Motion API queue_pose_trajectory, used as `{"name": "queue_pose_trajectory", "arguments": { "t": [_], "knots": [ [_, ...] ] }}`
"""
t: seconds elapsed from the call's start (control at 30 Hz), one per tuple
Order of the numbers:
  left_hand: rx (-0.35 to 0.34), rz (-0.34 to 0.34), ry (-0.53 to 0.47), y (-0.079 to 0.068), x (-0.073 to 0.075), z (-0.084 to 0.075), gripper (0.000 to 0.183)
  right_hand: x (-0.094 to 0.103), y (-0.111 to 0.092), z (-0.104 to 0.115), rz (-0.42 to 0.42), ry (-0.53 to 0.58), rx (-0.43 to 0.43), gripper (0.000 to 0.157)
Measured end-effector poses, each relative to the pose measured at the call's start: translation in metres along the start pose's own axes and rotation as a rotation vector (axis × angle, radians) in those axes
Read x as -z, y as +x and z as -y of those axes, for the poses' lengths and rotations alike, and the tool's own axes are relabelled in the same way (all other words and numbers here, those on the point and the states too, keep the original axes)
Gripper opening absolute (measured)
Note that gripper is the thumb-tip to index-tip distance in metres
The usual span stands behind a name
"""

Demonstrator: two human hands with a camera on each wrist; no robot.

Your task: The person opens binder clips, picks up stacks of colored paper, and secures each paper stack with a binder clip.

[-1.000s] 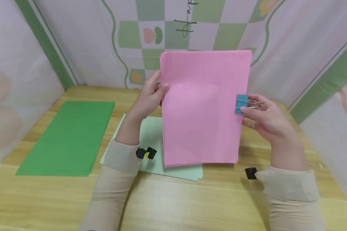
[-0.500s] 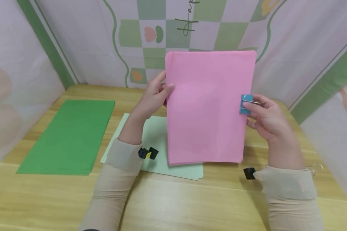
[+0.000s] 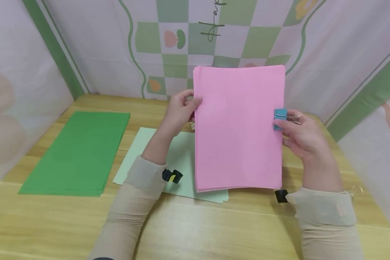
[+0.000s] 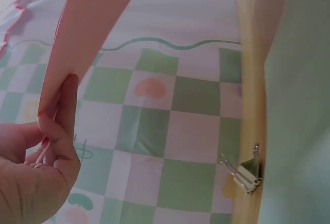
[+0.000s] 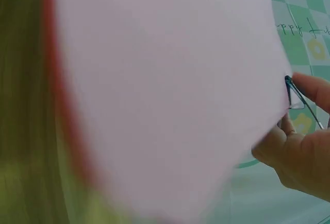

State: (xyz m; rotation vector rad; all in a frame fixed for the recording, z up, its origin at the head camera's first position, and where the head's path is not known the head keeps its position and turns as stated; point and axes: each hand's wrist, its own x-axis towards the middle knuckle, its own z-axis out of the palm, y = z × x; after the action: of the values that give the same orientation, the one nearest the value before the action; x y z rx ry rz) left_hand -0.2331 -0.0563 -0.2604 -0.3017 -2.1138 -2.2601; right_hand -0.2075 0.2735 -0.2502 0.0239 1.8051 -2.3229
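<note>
A stack of pink paper is held upright above the table, its left edges slightly uneven. My left hand pinches its left edge, thumb in front and fingers behind. On the right edge sits a blue binder clip with wire handles, which my right hand holds between thumb and fingers. The right wrist view shows the clip edge-on at the paper's side, partly hidden by the sheets. From the left wrist, the left fingers show against the back of the stack.
Light green paper lies under and behind the pink stack, partly covered from view. Dark green paper lies at the table's left. A pale binder clip rests on the wooden table beyond the light green paper. A patterned curtain hangs behind.
The pink stack and my left hand have shifted right, and the stack's top edge sits lower. My right hand keeps its hold on the blue clip. A pale clip now shows behind the left hand.
</note>
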Motion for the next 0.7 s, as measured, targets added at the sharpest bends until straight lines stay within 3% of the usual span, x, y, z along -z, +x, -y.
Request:
{"name": "queue_pose_trajectory", "arguments": {
  "t": [0.1, 0.27, 0.5, 0.7],
  "knots": [
    [0.059, -0.014, 0.022, 0.001, -0.003, 0.006, 0.023, 0.003, 0.003, -0.003, 0.034, -0.028, -0.046, 0.046],
    [0.074, 0.001, 0.073, 0.000, -0.006, 0.010, 0.027, 0.008, 0.007, -0.008, 0.093, -0.028, -0.064, 0.060],
    [0.096, 0.036, 0.100, 0.001, -0.008, 0.016, 0.031, 0.009, 0.010, -0.010, 0.028, -0.034, -0.061, 0.061],
    [0.134, 0.057, 0.072, -0.001, -0.010, 0.021, 0.030, 0.009, 0.012, -0.010, -0.020, -0.120, -0.067, 0.070]
  ]
}}
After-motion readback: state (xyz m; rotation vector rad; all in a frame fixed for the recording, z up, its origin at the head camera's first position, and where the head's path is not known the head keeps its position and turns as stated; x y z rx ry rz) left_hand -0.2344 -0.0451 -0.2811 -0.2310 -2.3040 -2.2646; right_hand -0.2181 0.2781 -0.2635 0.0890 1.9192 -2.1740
